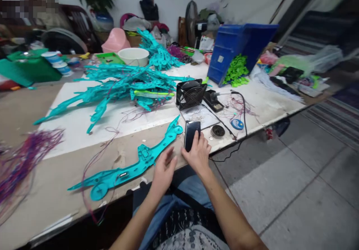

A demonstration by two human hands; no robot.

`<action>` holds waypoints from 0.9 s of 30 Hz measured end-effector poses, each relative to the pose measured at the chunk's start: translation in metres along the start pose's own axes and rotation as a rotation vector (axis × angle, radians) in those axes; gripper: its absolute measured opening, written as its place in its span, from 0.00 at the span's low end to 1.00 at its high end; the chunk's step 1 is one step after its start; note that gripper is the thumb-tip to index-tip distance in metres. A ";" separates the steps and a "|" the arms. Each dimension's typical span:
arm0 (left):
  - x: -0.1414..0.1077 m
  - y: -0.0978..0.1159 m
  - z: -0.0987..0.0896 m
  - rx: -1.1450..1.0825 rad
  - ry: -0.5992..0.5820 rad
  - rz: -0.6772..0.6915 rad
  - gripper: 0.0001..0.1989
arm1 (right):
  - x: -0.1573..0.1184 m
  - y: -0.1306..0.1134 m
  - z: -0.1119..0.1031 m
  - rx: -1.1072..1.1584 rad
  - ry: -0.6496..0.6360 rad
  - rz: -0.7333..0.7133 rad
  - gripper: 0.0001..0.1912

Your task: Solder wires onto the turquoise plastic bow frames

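A dark smartphone (190, 131) lies near the table's front edge. My right hand (200, 156) grips its lower part, thumb at the left side and fingers over the right. To the left of it, my left hand (165, 168) hovers by the edge with loosely bent fingers apart, holding nothing. Close to that hand is a long turquoise plastic part (146, 156) with round ends, lying flat. Thin red and purple wires (84, 171) run across its left end and hang over the edge.
Behind lie a heap of turquoise parts (117, 83), a black fan (191, 94), a soldering iron stand (213, 101), a round tin (218, 131) and a blue solder spool (237, 124). A tipped blue bin (224, 52) holds green pieces. A wire bundle (26, 162) lies left.
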State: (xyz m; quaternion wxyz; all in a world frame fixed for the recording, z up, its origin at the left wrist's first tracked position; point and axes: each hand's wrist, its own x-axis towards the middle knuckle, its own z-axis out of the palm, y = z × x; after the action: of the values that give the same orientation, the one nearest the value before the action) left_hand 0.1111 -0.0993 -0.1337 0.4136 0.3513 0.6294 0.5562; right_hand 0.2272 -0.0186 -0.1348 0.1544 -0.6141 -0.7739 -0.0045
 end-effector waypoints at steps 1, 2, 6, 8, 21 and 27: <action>-0.001 -0.005 -0.006 0.036 0.014 0.026 0.23 | 0.001 -0.001 -0.003 0.002 -0.021 0.017 0.44; -0.001 -0.010 -0.012 0.070 0.021 0.049 0.22 | 0.002 -0.001 -0.005 0.005 -0.035 0.032 0.43; -0.006 -0.024 -0.023 0.194 0.034 0.164 0.18 | 0.008 0.002 -0.011 0.042 -0.057 0.068 0.44; -0.007 -0.028 -0.023 0.244 0.039 0.226 0.17 | 0.008 0.006 -0.013 0.097 -0.060 0.055 0.43; -0.011 -0.022 -0.036 0.462 -0.054 0.405 0.11 | 0.082 0.242 -0.088 0.009 0.267 0.422 0.44; -0.011 -0.019 -0.034 0.510 -0.019 0.356 0.11 | 0.165 0.332 -0.048 -0.145 -0.007 0.665 0.39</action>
State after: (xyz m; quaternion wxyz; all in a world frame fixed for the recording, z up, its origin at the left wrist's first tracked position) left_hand 0.0855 -0.1260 -0.1496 0.2141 0.5535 0.6735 0.4407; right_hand 0.5223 0.2099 -0.1091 0.1008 -0.8423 -0.5295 -0.0068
